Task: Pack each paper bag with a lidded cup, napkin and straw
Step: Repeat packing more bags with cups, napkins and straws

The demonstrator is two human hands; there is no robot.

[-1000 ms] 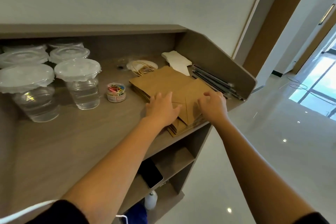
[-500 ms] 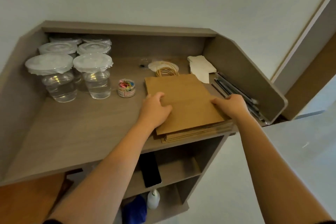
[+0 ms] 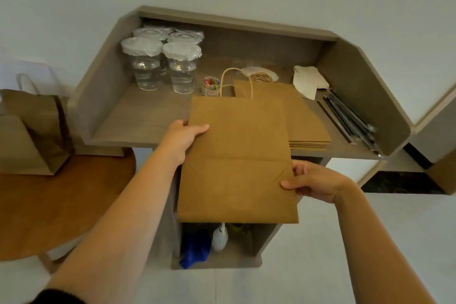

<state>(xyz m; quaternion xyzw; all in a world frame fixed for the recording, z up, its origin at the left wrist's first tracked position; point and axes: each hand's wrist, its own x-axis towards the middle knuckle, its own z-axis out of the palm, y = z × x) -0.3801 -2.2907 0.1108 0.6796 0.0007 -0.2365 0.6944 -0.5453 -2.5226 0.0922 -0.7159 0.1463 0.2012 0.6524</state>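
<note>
While lifted flat, paper bag (image 3: 237, 155) between hands | left grip (image 3: 181, 137) pinches left edge | right grip (image 3: 312, 184) pinches right edge

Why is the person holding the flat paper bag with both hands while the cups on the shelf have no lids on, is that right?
Not quite. The cups do have lids: the head view shows white lids covering all of them. The rest is right: the left hand and the right hand both hold the flat paper bag by its edges, in front of the shelf.
</note>
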